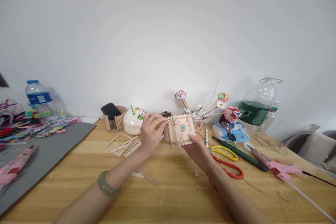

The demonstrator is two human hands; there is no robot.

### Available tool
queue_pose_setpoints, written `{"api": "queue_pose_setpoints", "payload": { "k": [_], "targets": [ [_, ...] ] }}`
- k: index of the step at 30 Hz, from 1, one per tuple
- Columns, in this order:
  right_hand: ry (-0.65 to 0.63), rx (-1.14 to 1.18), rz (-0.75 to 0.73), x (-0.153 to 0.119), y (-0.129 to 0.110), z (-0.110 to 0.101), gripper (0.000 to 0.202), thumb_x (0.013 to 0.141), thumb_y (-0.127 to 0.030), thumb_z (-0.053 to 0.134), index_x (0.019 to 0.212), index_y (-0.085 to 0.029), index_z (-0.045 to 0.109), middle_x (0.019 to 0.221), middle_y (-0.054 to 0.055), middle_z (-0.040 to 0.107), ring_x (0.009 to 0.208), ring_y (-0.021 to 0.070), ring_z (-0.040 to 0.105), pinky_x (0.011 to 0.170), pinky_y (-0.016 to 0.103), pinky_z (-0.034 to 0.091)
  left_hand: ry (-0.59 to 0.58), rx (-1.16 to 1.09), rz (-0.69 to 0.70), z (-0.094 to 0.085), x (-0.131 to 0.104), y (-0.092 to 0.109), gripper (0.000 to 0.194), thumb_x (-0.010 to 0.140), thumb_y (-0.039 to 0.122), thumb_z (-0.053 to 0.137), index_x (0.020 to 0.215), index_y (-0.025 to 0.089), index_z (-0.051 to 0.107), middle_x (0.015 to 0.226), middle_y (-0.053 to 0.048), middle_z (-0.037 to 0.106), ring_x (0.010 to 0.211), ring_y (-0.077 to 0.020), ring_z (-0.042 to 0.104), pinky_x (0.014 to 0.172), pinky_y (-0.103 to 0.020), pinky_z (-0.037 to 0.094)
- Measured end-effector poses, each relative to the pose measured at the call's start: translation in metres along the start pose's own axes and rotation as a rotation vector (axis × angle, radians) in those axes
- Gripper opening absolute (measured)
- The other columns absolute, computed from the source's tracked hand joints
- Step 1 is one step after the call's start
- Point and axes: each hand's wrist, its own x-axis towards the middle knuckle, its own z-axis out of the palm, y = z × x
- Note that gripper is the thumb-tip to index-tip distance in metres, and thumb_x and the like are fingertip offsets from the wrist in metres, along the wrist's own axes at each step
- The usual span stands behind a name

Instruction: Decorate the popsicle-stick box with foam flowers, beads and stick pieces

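Above the table my right hand (196, 148) holds up a small holder made of craft sticks (181, 136), its thumb on the lower right edge. Twine runs along the holder's top and bottom, and a pink flower (176, 122) and a blue flower (183, 126) sit on its front. My left hand (153, 131) pinches at the upper left corner, where the twine is; whether it grips the twine or the stick edge is too small to tell. Behind my left hand, loose craft sticks (126, 145) lie on the wood.
A stick holder with a phone (110, 111) and a white coconut drink (131, 122) stand behind. On the right lie scissors (228, 171), a green pen-like tool (241, 154) and a pink glue gun (282, 168) beside a large bottle (258, 105). A grey mat (63, 150) lies left.
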Motion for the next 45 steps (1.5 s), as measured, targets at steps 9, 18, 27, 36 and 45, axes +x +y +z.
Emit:
{"api": "queue_pose_setpoints", "payload": {
  "k": [9, 18, 27, 36, 45],
  "targets": [
    [-0.008, -0.018, -0.020, 0.000, -0.003, -0.001, 0.050, 0.075, -0.038, 0.058, 0.122, -0.024, 0.051, 0.132, 0.004, 0.052, 0.123, 0.0264, 0.043, 0.099, 0.043, 0.037, -0.072, -0.087, -0.021, -0.001, 0.007, -0.004, 0.011, 0.077, 0.017, 0.061, 0.077, 0.023, 0.071, 0.076, -0.003, 0.069, 0.081, -0.0187, 0.054, 0.077, -0.034, 0.043],
    [-0.002, -0.004, -0.024, -0.001, -0.003, -0.003, 0.048, 0.075, -0.035, 0.059, 0.121, -0.024, 0.052, 0.127, 0.004, 0.057, 0.120, 0.0266, 0.046, 0.100, 0.044, 0.037, -0.107, -0.165, -0.067, -0.002, 0.010, -0.005, 0.004, 0.073, 0.019, 0.066, 0.070, 0.021, 0.069, 0.072, -0.003, 0.067, 0.080, -0.0192, 0.055, 0.076, -0.033, 0.044],
    [0.011, 0.013, -0.001, -0.003, -0.003, 0.001, 0.050, 0.072, -0.033, 0.062, 0.121, -0.024, 0.053, 0.130, 0.003, 0.054, 0.122, 0.0269, 0.044, 0.099, 0.043, 0.037, -0.130, -0.184, -0.052, -0.005, 0.016, 0.000, 0.009, 0.070, 0.012, 0.065, 0.068, 0.020, 0.067, 0.072, -0.003, 0.066, 0.080, -0.0189, 0.055, 0.077, -0.034, 0.043],
    [0.034, 0.017, 0.035, -0.003, -0.006, -0.004, 0.045, 0.071, -0.037, 0.061, 0.114, -0.024, 0.058, 0.121, 0.002, 0.062, 0.119, 0.0265, 0.048, 0.098, 0.042, 0.038, -0.183, -0.200, -0.014, -0.007, 0.020, -0.003, 0.007, 0.071, 0.014, 0.068, 0.071, 0.020, 0.070, 0.071, -0.004, 0.067, 0.079, -0.0191, 0.056, 0.074, -0.034, 0.046],
    [0.037, -0.002, 0.029, -0.003, -0.003, -0.001, 0.048, 0.071, -0.035, 0.062, 0.117, -0.024, 0.055, 0.126, 0.003, 0.058, 0.118, 0.0264, 0.049, 0.097, 0.043, 0.040, -0.233, -0.132, 0.063, -0.013, 0.025, -0.001, 0.011, 0.070, 0.008, 0.067, 0.069, 0.019, 0.067, 0.070, -0.004, 0.067, 0.080, -0.0193, 0.055, 0.075, -0.035, 0.046]
  ]
}}
